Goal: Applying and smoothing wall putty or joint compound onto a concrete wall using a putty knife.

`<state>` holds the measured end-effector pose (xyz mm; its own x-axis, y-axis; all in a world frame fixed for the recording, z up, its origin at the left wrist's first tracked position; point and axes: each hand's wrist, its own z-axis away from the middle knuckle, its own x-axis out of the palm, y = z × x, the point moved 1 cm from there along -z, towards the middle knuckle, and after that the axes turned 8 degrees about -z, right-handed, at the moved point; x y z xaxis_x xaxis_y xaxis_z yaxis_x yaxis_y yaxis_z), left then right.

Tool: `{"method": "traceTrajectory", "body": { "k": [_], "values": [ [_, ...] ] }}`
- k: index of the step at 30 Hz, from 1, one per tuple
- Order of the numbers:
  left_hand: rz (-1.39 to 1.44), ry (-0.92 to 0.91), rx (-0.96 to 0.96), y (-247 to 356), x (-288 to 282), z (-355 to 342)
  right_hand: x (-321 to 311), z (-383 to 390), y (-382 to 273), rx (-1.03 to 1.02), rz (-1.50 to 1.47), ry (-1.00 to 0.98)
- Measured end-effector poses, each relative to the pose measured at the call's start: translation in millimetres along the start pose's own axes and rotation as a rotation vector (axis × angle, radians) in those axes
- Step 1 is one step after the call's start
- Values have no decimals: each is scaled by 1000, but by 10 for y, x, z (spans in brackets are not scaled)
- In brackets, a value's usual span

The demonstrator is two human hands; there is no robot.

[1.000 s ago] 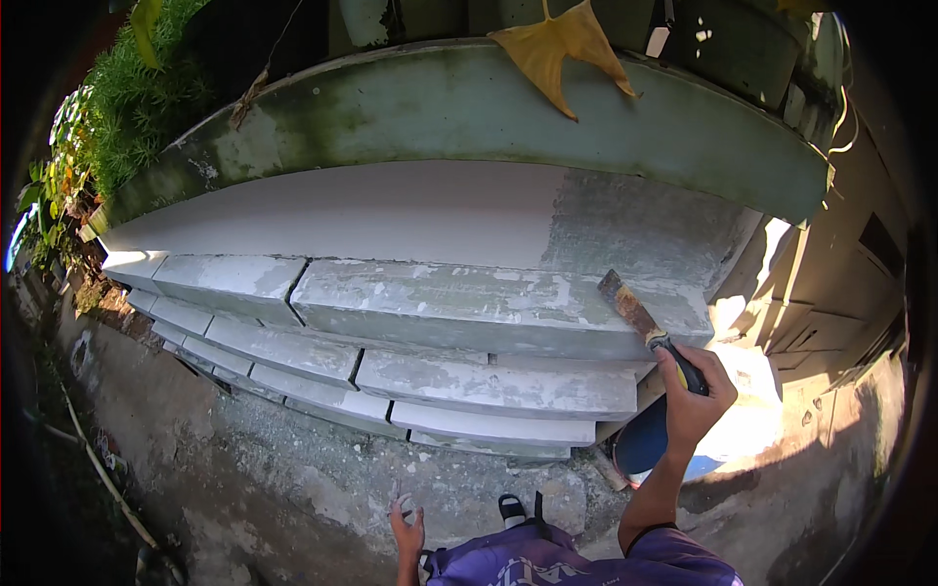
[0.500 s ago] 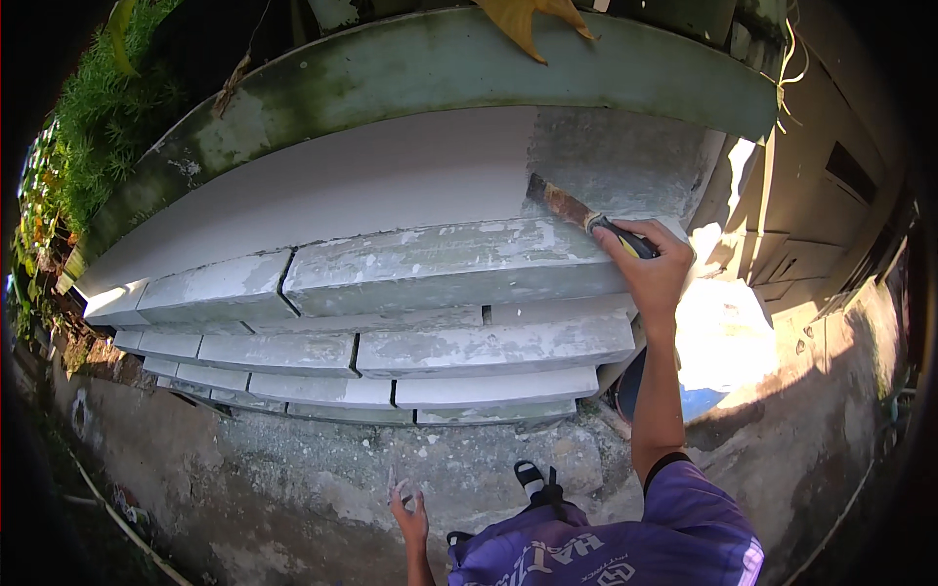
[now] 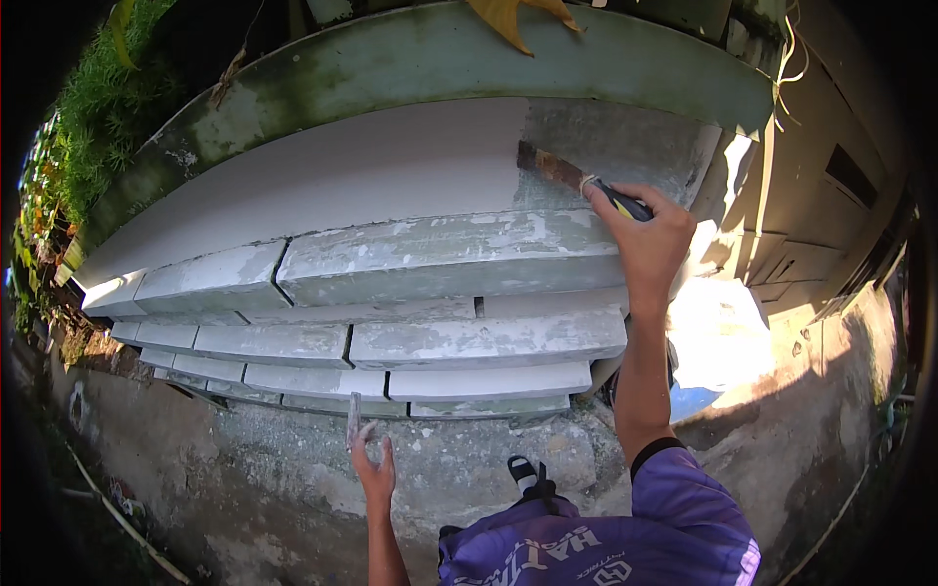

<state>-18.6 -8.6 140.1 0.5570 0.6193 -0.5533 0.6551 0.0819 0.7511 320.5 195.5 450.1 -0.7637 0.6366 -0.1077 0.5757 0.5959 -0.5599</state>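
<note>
My right hand (image 3: 653, 234) is closed around the dark, yellow-marked handle of a scraper (image 3: 557, 168) with a rusty blade. The blade tip rests against the wall panel (image 3: 391, 161), at the border between its white coating and a bare grey patch (image 3: 611, 142) on the right. Lower down, my left hand (image 3: 373, 469) is held in front of the stepped ledges, apart from them. A thin grey, whitish-dusted strip (image 3: 354, 415) sticks up from its fingers; its exact kind is not clear.
Stepped ledges (image 3: 449, 244) with flaking white paint and dark joints jut out below the panel. A mossy green curved rim (image 3: 410, 73) runs above, with a yellowed leaf (image 3: 503, 21) over it. Green plants (image 3: 103, 127) grow at the left. A blue object (image 3: 692, 398) stands at the right.
The scraper in my right hand has moved up and slightly left along the coating's edge. My left hand has risen and shifted left, bringing the grey strip more plainly into view.
</note>
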Motion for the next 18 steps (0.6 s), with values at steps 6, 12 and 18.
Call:
{"method": "traceTrajectory", "body": {
  "k": [6, 12, 18],
  "values": [
    [-38, 78, 273, 834, -39, -712, 6, 195, 123, -131, -159, -105],
    [-305, 325, 674, 1491, 80, -1323, -363, 600, 433, -67, -90, -96],
    [-439, 318, 695, 1779, 295, -1866, -758, 27, 331, 45, -105, 12]
  ]
}}
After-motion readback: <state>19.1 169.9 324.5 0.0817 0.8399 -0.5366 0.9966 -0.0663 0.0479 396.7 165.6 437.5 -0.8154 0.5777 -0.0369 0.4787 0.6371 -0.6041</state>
